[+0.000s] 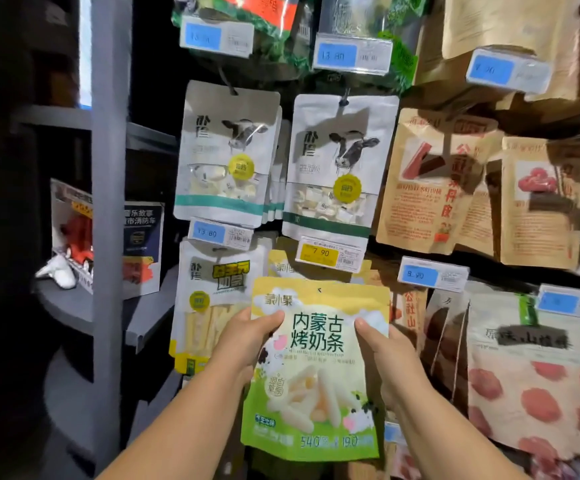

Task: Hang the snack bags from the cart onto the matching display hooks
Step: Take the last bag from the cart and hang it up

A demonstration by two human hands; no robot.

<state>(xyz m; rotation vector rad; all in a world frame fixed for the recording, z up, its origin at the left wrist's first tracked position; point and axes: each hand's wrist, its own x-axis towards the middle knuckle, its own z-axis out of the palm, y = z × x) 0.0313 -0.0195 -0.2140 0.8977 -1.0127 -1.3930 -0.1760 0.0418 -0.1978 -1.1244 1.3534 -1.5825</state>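
Dark display wall (157,81) full of hanging packets stands behind. At the front, the left hand (247,336) and the right hand (382,344) each pinch one side of the yellow-green snack bag (312,375), which is upright just under the yellow price tag (330,254). Matching bags (281,266) hang behind it. This one is not yet hooked, and the cart is out of view.

Upright yellow-green snack bag (316,368), hook-level

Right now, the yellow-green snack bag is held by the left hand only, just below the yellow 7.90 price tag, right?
No. The head view shows both the left hand and right hand gripping the yellow-green snack bag, just below the yellow 7.90 price tag.
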